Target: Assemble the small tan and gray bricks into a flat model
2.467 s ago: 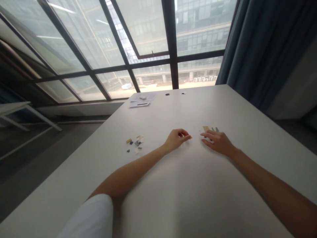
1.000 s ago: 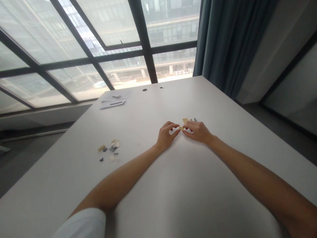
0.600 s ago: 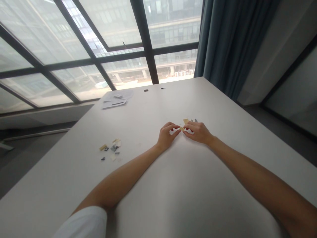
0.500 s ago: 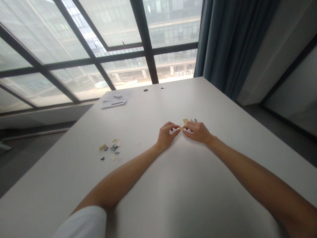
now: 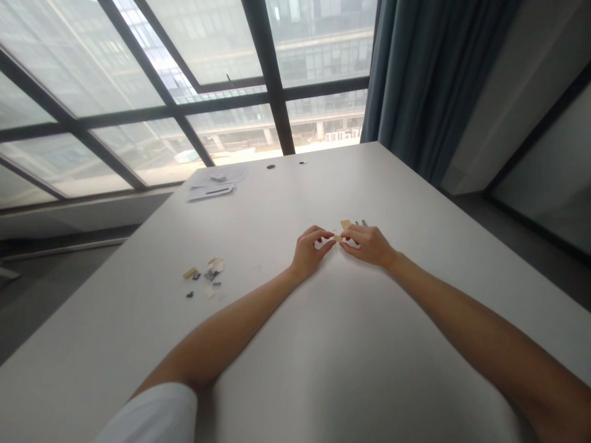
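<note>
A small tan building brick (image 5: pixel 338 238) is pinched between my two hands over the middle of the white table. My left hand (image 5: pixel 311 249) grips its left end with thumb and fingertips. On the other end, the fingers of my right hand (image 5: pixel 367 244) are closed too. Just behind my right hand lies a flat tan studded plate (image 5: pixel 345 224), partly covered by the fingers. Beside that plate a few grey pieces (image 5: pixel 364 223) show above my knuckles. Fine detail of the held brick is too small to make out.
Loose tan, grey, white and black pieces (image 5: pixel 210 274) lie scattered left of my left forearm. Papers (image 5: pixel 212 192) rest at the table's far left corner. A dark round disc (image 5: pixel 271 167) and a small dark item (image 5: pixel 302 163) are near the far edge of the table (image 5: pixel 286 344).
Both hands stay in almost the same place, still holding the tan brick, which looks slightly tilted compared with before. The view has shifted very slightly.
</note>
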Tool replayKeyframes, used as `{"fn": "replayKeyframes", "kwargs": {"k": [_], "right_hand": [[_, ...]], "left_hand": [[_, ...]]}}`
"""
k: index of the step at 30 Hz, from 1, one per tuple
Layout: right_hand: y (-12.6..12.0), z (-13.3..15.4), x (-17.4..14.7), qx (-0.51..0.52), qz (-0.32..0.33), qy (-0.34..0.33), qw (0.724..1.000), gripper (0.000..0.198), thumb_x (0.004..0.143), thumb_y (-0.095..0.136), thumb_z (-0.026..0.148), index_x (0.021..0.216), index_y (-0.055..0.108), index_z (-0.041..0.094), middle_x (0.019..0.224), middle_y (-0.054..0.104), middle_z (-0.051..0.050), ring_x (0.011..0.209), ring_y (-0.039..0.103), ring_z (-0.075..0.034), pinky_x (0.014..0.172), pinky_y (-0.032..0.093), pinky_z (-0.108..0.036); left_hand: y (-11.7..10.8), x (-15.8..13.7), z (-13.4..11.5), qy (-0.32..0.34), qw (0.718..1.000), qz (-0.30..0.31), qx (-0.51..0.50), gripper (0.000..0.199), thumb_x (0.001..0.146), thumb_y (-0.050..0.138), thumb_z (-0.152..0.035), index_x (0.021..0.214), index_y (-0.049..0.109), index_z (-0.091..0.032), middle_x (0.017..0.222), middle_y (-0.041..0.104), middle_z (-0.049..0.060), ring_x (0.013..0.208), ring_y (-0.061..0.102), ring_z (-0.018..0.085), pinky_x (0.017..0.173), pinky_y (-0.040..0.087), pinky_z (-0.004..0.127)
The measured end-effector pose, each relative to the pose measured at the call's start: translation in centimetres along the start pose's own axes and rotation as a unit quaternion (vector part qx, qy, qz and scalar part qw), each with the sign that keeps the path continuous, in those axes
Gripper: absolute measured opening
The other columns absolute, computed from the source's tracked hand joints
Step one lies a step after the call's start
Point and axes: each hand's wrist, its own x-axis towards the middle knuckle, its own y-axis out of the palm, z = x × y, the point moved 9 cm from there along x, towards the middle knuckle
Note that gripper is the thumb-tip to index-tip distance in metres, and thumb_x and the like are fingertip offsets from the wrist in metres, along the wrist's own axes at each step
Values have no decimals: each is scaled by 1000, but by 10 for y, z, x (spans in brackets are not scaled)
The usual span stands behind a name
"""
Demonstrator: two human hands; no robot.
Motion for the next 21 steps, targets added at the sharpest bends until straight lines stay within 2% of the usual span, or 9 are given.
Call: {"fn": "replayKeyframes", "kwargs": {"k": [21], "right_hand": [[1, 2, 1, -8, 17, -6, 1000, 13, 99, 55, 29, 96, 64, 20, 83, 69, -4, 67, 60, -14, 61, 42, -26]], "left_hand": [[0, -1, 2, -8, 1000, 0, -9, 14, 88, 72, -32, 95, 75, -21, 84, 68, 3, 70, 57, 12, 64, 48, 26]]}}
